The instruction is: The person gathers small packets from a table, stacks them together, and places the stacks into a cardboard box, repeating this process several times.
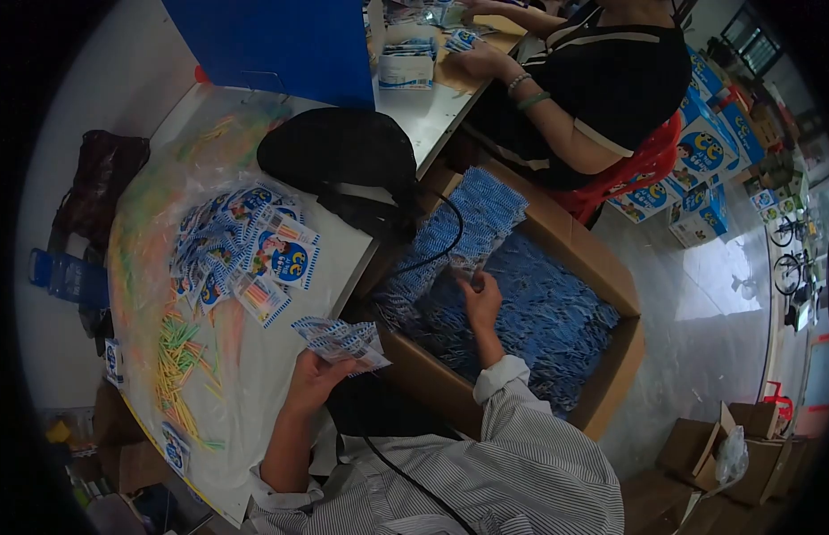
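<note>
My left hand (319, 379) is closed around a small fanned stack of blue-and-white packets (345, 339), above the table's front edge. Over the open cardboard box, my right hand (482, 303) pinches the clear end of a packet (469, 265). The box (602, 410) is filled with many blue-striped packets (548, 308), and a neat row of them (477, 214) lies along its far left side. To the left, on the table, sits a heap of printed packets (241, 241), a few with coloured sticks showing through.
Loose yellow and green sticks (178, 357) lie on plastic at the left of the white table (254, 401). A black bag (343, 156) rests by a blue panel (281, 45). A co-worker (602, 80) handles packets on a red chair (646, 169). Printed cartons (700, 147) stand behind.
</note>
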A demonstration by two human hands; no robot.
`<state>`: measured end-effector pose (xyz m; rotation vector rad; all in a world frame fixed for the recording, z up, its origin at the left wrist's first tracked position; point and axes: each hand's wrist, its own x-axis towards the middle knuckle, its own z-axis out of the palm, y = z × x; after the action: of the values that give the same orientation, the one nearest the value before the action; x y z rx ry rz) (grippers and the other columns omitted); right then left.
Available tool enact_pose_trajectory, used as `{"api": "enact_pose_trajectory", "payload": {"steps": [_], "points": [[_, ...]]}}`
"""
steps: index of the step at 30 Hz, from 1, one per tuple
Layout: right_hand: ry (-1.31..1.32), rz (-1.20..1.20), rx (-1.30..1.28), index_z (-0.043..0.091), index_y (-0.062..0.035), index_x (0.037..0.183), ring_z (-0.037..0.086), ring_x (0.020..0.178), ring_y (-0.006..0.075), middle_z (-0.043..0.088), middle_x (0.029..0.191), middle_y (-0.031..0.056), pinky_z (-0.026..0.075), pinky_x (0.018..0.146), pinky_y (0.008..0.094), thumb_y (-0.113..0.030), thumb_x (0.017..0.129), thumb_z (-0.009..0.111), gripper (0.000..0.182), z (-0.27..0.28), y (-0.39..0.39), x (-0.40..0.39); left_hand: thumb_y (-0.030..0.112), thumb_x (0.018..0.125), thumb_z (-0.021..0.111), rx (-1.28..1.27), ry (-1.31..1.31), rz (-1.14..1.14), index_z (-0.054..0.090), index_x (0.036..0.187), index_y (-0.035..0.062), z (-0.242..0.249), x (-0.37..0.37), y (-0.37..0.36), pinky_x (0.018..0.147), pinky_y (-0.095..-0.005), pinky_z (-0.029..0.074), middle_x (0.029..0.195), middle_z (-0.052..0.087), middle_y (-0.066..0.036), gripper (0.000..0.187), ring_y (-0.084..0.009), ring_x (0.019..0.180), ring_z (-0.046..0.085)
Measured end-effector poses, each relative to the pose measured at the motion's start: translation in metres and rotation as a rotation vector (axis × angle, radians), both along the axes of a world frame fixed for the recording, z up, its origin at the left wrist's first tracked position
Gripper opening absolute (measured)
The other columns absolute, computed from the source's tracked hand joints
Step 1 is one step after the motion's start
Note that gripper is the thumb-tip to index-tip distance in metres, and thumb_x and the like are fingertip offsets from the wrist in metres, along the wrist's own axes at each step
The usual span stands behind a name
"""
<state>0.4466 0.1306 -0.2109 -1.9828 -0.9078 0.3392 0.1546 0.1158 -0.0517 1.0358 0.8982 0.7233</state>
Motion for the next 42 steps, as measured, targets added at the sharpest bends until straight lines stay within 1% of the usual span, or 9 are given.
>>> {"api": "enact_pose_trajectory", "payload": {"steps": [6,10,15,20,25,31,34,39,42], "points": [[-0.029,-0.002,-0.036,0.055,-0.0002,0.085,0.056,0.07,0.0259,0.055,0.079,0.0133,0.044,0.062,0.0312,-0.014,0.07,0.066,0.024,-0.019,0.0,0.008,-0.002,0.076,0.058,-0.054,-0.061,0.011,0.042,0.113,0.0002,0.015,0.014,0.003,0.085,-0.0297,0.043,0.103,0.054,-0.008,0.04,-0.0175,0.097,0.053],[-0.004,0.03,0.05,0.052,-0.0003,0.096,0.056,0.074,0.023,0.053,0.091,0.0136,0.044,0.065,0.0328,-0.012,0.073,0.063,0.027,0.055,-0.014,-0.011,0.004,0.077,0.058,0.084,0.1,-0.069,0.042,0.112,0.0014,0.004,0.029,0.019,0.082,-0.0296,0.043,0.104,0.053,-0.007,0.039,-0.0164,0.096,0.053],[0.721,0.593,0.463,0.037,-0.0016,0.122,0.047,0.103,0.019,0.046,0.116,0.0131,0.036,0.087,0.0311,-0.027,0.084,0.051,0.047,0.126,-0.027,-0.05,0.011,0.078,0.059,0.244,0.128,-0.214,0.043,0.111,0.0016,0.0,0.062,0.033,0.08,-0.029,0.042,0.104,0.053,-0.008,0.038,-0.0168,0.094,0.054],[0.837,0.638,0.543,0.037,-0.002,0.123,0.043,0.108,0.0203,0.044,0.12,0.0118,0.031,0.093,0.0305,-0.027,0.088,0.043,0.043,0.139,-0.019,-0.077,0.011,0.077,0.059,0.323,0.152,-0.241,0.04,0.114,0.0018,-0.006,0.074,0.031,0.079,-0.0303,0.042,0.104,0.053,-0.014,0.043,-0.021,0.093,0.054],[0.975,0.562,0.372,0.036,-0.0012,0.121,0.051,0.099,0.0198,0.052,0.108,0.0117,0.038,0.086,0.0295,-0.025,0.09,0.038,0.038,0.168,-0.001,-0.103,0.01,0.077,0.058,0.39,0.241,-0.049,0.039,0.115,0.0032,0.007,0.059,0.023,0.078,-0.0312,0.042,0.102,0.054,-0.014,0.043,-0.0227,0.094,0.055],[0.807,0.948,0.725,0.053,-0.0011,0.103,0.051,0.092,0.015,0.055,0.099,0.0076,0.039,0.08,0.0246,0.0,0.082,0.049,0.021,0.21,0.037,-0.163,0.009,0.077,0.058,0.54,0.377,0.343,0.043,0.111,0.0045,0.037,0.003,0.018,0.079,-0.0307,0.042,0.099,0.055,-0.013,0.037,-0.0237,0.093,0.055],[0.593,1.211,0.661,0.055,-0.0004,0.1,0.053,0.09,0.015,0.055,0.099,0.0091,0.039,0.081,0.0262,-0.001,0.083,0.048,0.018,0.196,0.053,-0.191,0.009,0.077,0.058,0.558,0.409,0.512,0.044,0.11,0.0042,0.014,-0.027,0.014,0.078,-0.0305,0.042,0.099,0.055,-0.013,0.036,-0.0234,0.092,0.056],[0.683,1.235,0.373,0.056,-0.0003,0.101,0.051,0.092,0.0157,0.055,0.102,0.0084,0.038,0.082,0.0255,-0.01,0.087,0.043,0.021,0.174,0.056,-0.22,0.012,0.078,0.058,0.528,0.227,0.658,0.041,0.111,0.0026,-0.018,-0.044,0.009,0.078,-0.0298,0.042,0.098,0.056,-0.013,0.038,-0.0209,0.09,0.056],[0.664,1.276,0.316,0.046,0.0001,0.115,0.048,0.097,0.017,0.051,0.109,0.0106,0.037,0.085,0.0274,-0.012,0.088,0.041,0.03,0.166,0.053,-0.216,0.014,0.079,0.057,0.45,0.16,0.695,0.04,0.111,0.0018,-0.011,-0.042,0.006,0.078,-0.0294,0.041,0.097,0.056,-0.012,0.038,-0.0182,0.09,0.055]]}}
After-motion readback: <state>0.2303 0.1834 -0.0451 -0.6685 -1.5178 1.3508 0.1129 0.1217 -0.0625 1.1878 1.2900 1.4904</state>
